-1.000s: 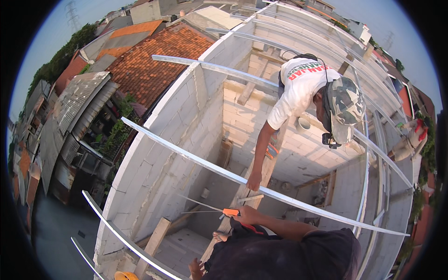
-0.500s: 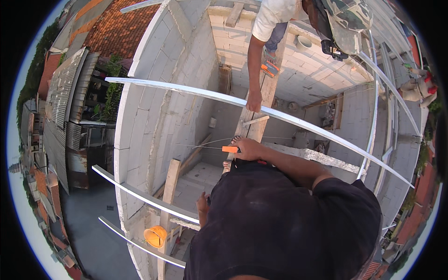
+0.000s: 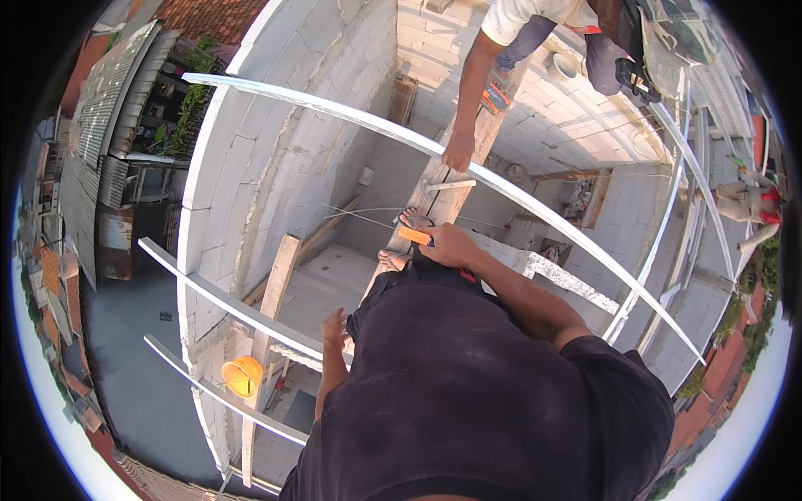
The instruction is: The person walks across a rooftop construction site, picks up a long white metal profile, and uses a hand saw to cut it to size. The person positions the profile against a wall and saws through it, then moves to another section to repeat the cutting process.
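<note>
My right hand [image 3: 454,247] is closed round an orange-ended tool [image 3: 416,236] with a dark part by the fingers; its exact kind cannot be made out. It is held in front of my waist, above my feet on a wooden plank [image 3: 451,200]. My left hand [image 3: 334,326] hangs beside my body with its fingers loosely apart and nothing visible in them. Close by it runs a lower metal bar [image 3: 242,312]. Beyond my right hand, a co-worker's hand [image 3: 459,150] rests on a long silvery metal bar [image 3: 351,122] that spans the walls.
Under the plank lies a deep room between block walls [image 3: 251,184]. A yellow bucket [image 3: 242,377] stands at lower left beside an upright timber [image 3: 271,292]. An orange-grey tool [image 3: 494,98] lies on the plank near the co-worker. Another person [image 3: 748,203] is at far right.
The view has shifted, so most things sit lower or further left. My left hand has come out further from my side. My right hand keeps its orange-ended tool, which is now tilted.
</note>
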The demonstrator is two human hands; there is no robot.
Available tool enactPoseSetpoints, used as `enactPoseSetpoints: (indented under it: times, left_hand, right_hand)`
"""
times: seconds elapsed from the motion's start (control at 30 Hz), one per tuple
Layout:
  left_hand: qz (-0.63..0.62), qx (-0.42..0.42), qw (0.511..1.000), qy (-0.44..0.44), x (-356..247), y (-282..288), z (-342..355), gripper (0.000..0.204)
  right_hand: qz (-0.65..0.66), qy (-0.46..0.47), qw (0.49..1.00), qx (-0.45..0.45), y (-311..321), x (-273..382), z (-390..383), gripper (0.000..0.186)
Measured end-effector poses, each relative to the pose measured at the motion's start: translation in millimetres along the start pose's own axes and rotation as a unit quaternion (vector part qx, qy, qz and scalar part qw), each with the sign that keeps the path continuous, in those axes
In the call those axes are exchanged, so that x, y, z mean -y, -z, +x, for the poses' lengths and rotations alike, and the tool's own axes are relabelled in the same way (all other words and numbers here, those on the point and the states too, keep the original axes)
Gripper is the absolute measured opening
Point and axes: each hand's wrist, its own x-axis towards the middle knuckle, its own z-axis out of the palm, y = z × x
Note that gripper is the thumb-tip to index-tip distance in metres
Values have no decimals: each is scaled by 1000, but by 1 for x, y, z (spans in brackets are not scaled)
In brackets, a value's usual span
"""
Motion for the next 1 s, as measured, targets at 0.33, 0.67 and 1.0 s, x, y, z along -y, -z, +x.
enactPoseSetpoints:
  times: [0.33, 0.67, 1.0]
  left_hand:
    - [-168, -105, 980, -33, 22, -29, -37, 51]
    - [-325, -173, 926, 82, 127, -129, -87, 54]
    - [-428, -312, 848, 23, 204, -343, -44, 65]
  right_hand:
    - [6, 40, 995, 86, -10, -6, 45, 49]
    - [-97, 43, 945, 311, -11, 47, 114, 35]
    - [-124, 288, 838, 446, -57, 76, 166, 26]
